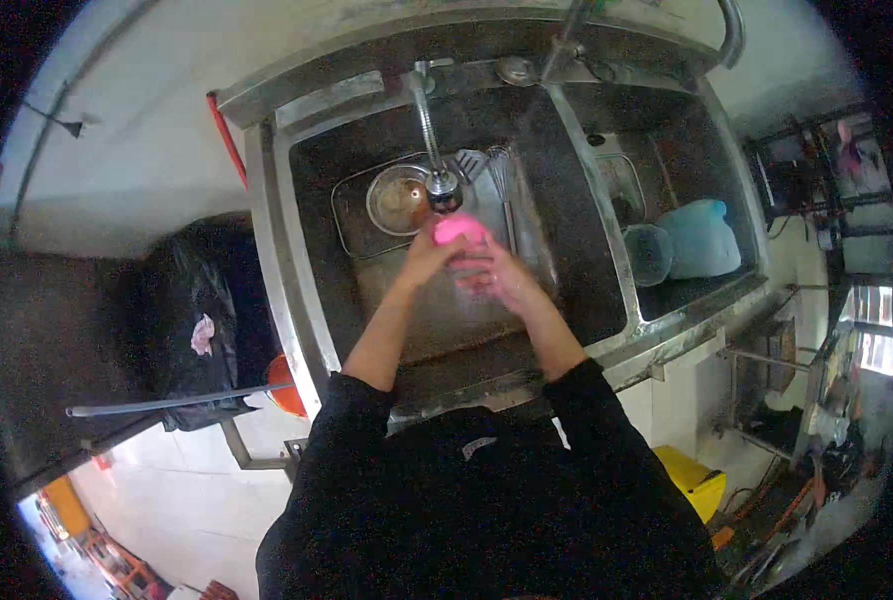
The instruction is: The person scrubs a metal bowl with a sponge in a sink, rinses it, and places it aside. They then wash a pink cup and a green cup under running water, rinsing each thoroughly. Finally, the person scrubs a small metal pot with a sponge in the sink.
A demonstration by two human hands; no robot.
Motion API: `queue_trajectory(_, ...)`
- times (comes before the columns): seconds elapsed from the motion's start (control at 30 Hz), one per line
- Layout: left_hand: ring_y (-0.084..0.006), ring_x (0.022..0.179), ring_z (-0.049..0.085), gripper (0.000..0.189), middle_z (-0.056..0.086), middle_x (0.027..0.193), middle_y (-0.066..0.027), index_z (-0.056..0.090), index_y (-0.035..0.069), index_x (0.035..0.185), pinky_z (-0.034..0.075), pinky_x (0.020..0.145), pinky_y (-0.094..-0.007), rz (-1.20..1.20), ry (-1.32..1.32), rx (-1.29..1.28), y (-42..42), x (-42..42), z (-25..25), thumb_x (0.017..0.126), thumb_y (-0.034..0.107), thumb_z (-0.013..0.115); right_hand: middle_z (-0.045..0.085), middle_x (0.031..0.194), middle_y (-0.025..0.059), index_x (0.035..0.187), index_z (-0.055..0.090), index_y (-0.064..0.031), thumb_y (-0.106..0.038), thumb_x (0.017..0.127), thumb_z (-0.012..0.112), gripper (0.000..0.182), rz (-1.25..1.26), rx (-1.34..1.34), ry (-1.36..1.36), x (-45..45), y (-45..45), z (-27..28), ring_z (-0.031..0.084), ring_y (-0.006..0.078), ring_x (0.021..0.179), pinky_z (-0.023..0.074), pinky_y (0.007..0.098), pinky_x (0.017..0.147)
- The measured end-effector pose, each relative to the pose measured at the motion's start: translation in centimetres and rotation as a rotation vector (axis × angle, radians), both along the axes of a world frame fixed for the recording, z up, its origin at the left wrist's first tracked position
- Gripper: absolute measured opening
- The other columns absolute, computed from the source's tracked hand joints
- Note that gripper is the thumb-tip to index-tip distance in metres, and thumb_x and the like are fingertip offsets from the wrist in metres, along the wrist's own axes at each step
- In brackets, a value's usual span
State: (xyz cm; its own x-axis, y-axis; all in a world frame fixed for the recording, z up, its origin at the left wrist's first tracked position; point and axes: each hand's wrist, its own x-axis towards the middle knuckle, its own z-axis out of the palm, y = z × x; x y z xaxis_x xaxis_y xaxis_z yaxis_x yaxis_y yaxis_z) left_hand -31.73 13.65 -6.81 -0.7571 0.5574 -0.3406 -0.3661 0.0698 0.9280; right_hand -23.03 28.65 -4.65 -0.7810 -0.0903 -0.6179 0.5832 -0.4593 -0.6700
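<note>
Over the left basin of a metal double sink [596, 195], both my hands are on a small bright pink object [459, 228], too blurred to name. My left hand [425, 257] grips its left side. The fingers of my right hand [497, 276] curl around its right and lower side. Just above it is the head of a flexible-hose faucet [443, 187]. A round metal bowl [392, 204] with cloudy brownish contents stands in the basin, left of the faucet head. To the right lie a slotted spatula [469, 163] and a wire whisk [500, 180].
The right basin holds a light-blue plastic container [701, 240] and a clear round tub [647, 255]. A metal divider [600, 202] separates the basins. Black plastic sheeting [206, 300] and a red container [287, 386] are at left. Low on the right is a yellow bin [692, 480].
</note>
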Motion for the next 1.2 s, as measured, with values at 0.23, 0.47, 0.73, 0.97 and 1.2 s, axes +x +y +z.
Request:
queue_trajectory(0.23,-0.0210,0.107,0.055,0.049,0.054,0.121,-0.0056,0.045,0.011,0.126,0.047,0.086,-0.0384,0.262,-0.374,0.251,1.0,-0.3,-3.0,0.087,0.039,0.057,0.059,0.107,0.0140,0.112,0.055,-0.0067,-0.025,0.087,0.054,0.030,0.166,1.535,0.454,10.5,4.4,2.7,0.056,0.0347,0.094,0.0449,0.0450,0.084)
queue_trajectory(0.47,-0.0247,0.108,0.054,0.053,0.053,0.124,-0.0048,0.048,0.016,0.125,0.046,0.091,-0.0422,0.209,-0.672,0.587,1.3,0.4,-1.5,0.087,0.055,0.046,0.057,0.102,0.0143,0.095,0.059,-0.0059,-0.008,0.078,0.063,0.018,0.056,1.737,0.515,17.6,6.1,3.5,0.054,0.0350,0.093,0.0462,0.0445,0.078)
queue_trajectory(0.73,-0.0299,0.099,0.058,0.060,0.057,0.116,-0.0076,0.048,0.016,0.123,0.052,0.080,-0.0410,0.365,-0.729,0.547,2.7,2.6,-0.3,0.087,0.062,0.036,0.055,0.092,0.0155,0.088,0.056,-0.0022,-0.001,0.075,0.060,0.014,0.012,1.726,0.651,18.3,5.7,3.3,0.054,0.0331,0.085,0.0455,0.0411,0.073)
queue_trajectory(0.97,-0.0339,0.095,0.060,0.056,0.059,0.110,-0.0164,0.049,0.009,0.120,0.056,0.076,-0.0393,0.386,-0.904,0.812,3.6,3.2,-0.5,0.087,0.054,0.042,0.055,0.089,0.0142,0.086,0.056,-0.0023,0.000,0.073,0.059,0.013,0.045,1.743,0.667,18.2,5.7,3.8,0.054,0.0329,0.083,0.0455,0.0416,0.071)
queue_trajectory(1.2,-0.0351,0.097,0.059,0.052,0.059,0.109,-0.0178,0.052,0.006,0.117,0.057,0.073,-0.0344,0.461,-0.993,0.935,3.4,2.7,-1.3,0.086,0.047,0.044,0.054,0.089,0.0136,0.086,0.056,-0.0033,-0.001,0.072,0.060,0.014,0.068,1.703,0.632,18.2,5.6,4.0,0.053,0.0323,0.083,0.0451,0.0417,0.069)
